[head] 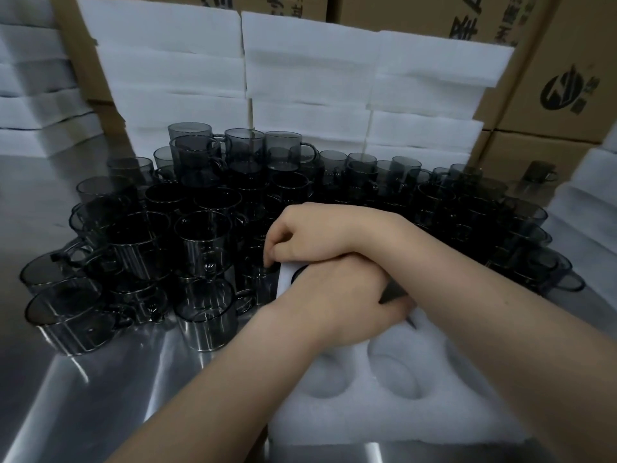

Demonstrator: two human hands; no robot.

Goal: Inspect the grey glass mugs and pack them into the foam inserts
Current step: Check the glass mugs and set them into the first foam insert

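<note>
Risk first: both forearms are crossing over the foam insert (417,416), with the right hand (300,235) reaching across above the left hand (344,295). In that posture either wrist is likely to be nudging the loose mugs (203,248) crowding just beyond the insert's far edge. Several of these are sitting stacked on others, so a knock could be toppling glass onto the steel desk (50,396). A mug forced in tilted could also be catching the foam lip.

The left hand is lying over a dark mug (393,294) at the far row of the insert. Only slivers of grey glass are showing beside the palm. Its fingers are hidden under the right wrist, so I cannot tell whether they are gripping.

The right hand's fingers (272,253) are curling downward at the insert's far left corner. Whether they are pinching foam, glass or nothing cannot be told.

The mugs are appearing as smoky grey, transparent, straight-walled, each with a loop handle. The nearer insert cavities are showing no glass.
</note>
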